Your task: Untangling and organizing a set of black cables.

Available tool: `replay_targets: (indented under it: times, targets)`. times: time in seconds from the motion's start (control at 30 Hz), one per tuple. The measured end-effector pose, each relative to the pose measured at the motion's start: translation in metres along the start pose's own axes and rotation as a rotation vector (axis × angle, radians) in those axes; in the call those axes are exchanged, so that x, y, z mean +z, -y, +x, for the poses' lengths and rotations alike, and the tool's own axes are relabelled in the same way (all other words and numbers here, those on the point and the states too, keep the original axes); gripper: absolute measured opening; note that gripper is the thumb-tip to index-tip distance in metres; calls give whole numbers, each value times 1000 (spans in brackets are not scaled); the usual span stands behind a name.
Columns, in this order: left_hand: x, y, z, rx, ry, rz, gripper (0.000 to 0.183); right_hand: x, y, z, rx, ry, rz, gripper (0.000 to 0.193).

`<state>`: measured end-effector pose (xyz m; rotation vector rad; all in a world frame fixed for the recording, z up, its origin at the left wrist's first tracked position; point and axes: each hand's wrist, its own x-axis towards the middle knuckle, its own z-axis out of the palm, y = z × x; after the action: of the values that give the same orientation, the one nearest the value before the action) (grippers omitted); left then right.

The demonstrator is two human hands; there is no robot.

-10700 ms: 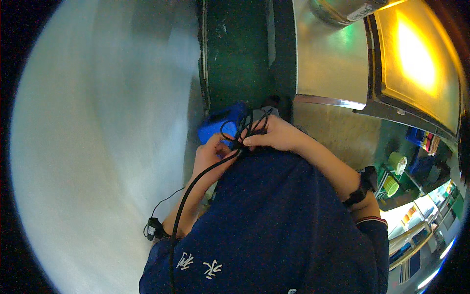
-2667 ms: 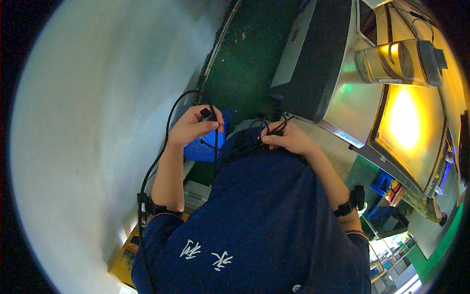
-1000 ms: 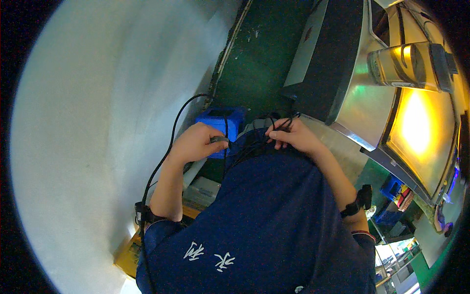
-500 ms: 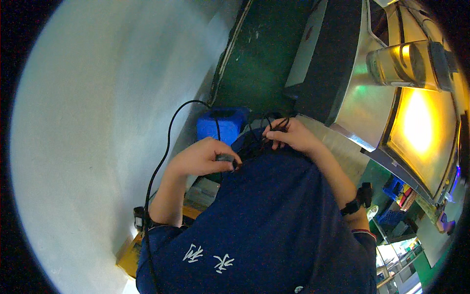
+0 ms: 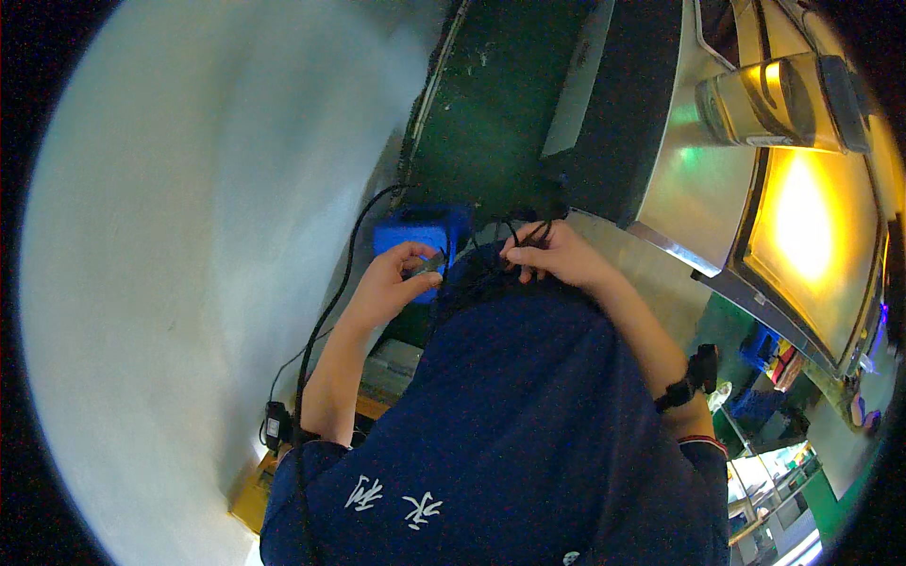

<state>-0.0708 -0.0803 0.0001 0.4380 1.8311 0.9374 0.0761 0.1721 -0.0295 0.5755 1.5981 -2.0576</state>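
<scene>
My left hand (image 5: 382, 288) is closed in a pinch on a small dark grey piece (image 5: 429, 267) whose kind I cannot make out. To the right, my right hand (image 5: 566, 255) has its fingers curled round thin black cables (image 5: 541, 232), which loop above the knuckles and drop toward my lap. The two hands are apart, just beyond the front of my dark blue shirt (image 5: 528, 406). Part of the cable bundle is lost against the dark cloth.
A blue plastic bin (image 5: 415, 232) stands beyond my left hand. A black cable (image 5: 345, 274) runs along my left arm beside the pale wall (image 5: 189, 236). At right is a metal machine with a glowing yellow panel (image 5: 802, 226) and a clear jar (image 5: 769, 104) on it.
My left hand has moved up and away from my shirt, its fingers turning upward with the small grey piece. The right hand stays nearly in place with the cables.
</scene>
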Motion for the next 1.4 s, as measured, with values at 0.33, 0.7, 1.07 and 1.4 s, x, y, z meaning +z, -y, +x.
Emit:
replay_targets:
  times: [0.33,0.7,1.07,1.4]
  targets:
    - [12,-21,20,280,342,36,32,-7,-1,-11,-15,-10,11,22]
    - [25,-47,50,465,187,209,25,-15,9,-11,-6,-36,6,20]
    - [29,-68,76,594,115,320,31,-26,13,-16,-50,-67,-8,20]
    - [73,-31,52,160,123,-334,26,-22,-1,-40,-119,-16,-59,22]
